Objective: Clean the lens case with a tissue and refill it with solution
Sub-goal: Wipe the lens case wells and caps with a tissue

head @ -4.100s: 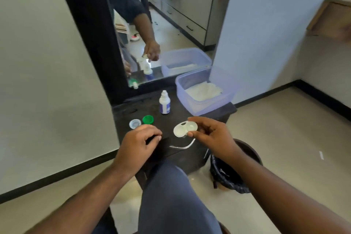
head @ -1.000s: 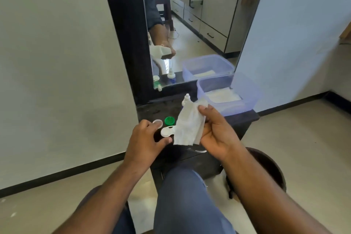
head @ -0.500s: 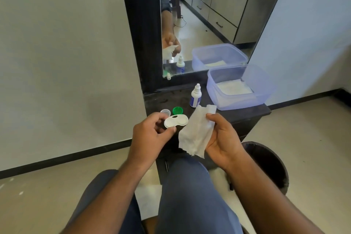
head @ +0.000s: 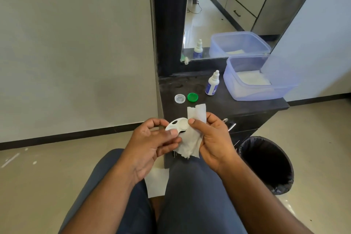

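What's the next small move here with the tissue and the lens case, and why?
Probably press the tissue into the open well of the lens case and twist. The left hand pinches the case, the right hand holds the tissue right beside it, both caps lie off on the counter, and the solution bottle stands untouched.

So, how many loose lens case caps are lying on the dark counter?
2: the clear cap and the green cap, side by side left of the solution bottle.

Two caps (head: 179, 98) (head: 192, 97) (one green), one bottle (head: 212, 86)
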The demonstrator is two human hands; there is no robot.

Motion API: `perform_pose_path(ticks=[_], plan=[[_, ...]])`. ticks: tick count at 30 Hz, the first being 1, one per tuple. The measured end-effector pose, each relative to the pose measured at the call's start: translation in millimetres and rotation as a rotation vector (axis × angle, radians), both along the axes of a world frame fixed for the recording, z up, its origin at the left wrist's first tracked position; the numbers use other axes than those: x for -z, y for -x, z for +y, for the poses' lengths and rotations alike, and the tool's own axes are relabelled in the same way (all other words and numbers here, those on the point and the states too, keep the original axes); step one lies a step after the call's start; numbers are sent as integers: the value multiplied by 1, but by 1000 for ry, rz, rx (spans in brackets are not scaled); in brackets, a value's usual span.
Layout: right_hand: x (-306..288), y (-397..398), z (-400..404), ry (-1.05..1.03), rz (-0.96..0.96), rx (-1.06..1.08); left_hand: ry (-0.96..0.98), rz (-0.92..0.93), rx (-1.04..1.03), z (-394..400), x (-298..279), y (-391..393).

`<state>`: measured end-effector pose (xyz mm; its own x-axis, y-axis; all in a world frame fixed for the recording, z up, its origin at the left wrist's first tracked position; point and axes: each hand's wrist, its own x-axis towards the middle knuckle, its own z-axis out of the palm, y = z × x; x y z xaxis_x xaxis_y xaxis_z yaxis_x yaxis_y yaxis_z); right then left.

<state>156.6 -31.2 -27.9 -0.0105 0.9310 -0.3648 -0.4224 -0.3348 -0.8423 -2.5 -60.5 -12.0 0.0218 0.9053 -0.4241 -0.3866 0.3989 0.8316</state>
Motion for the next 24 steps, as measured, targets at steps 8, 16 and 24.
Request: perform_pose_path(ticks=[8, 16, 24], plan=[[2, 7, -9, 38, 166, -14, 197, -331, -26, -2, 13, 4], [2, -2, -7, 56, 239, -16, 167, -543, 48, 0, 19, 10], [-23, -5, -6, -412, -598, -188, 30, -459, 67, 9, 30, 21]])
